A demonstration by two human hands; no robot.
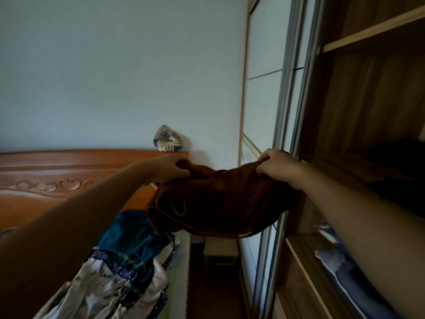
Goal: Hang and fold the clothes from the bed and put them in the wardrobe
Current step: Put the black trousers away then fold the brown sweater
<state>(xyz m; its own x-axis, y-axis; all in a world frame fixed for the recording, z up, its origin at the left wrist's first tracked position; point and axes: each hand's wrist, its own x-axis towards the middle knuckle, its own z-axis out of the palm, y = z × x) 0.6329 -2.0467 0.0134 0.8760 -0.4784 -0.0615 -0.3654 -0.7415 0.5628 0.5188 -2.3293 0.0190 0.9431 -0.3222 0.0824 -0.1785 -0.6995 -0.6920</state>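
Note:
A dark brown folded garment (220, 203) hangs in the air between the bed and the wardrobe. My left hand (169, 169) grips its left top corner. My right hand (277, 165) grips its right top corner, right at the edge of the open wardrobe (368, 111). The garment sags in the middle below both hands. On the bed at lower left lie a teal and white patterned cloth (128, 256) and more fabric. A dark folded item (397, 155) lies on the wardrobe shelf beyond my right hand.
A carved wooden headboard (69, 180) stands at the left, with a patterned triangular cushion (167, 139) on its top. Sliding door rails (289, 111) run beside the wardrobe opening. Blue fabric (345, 272) lies on a lower shelf. A small wooden stool (220, 252) stands in the gap.

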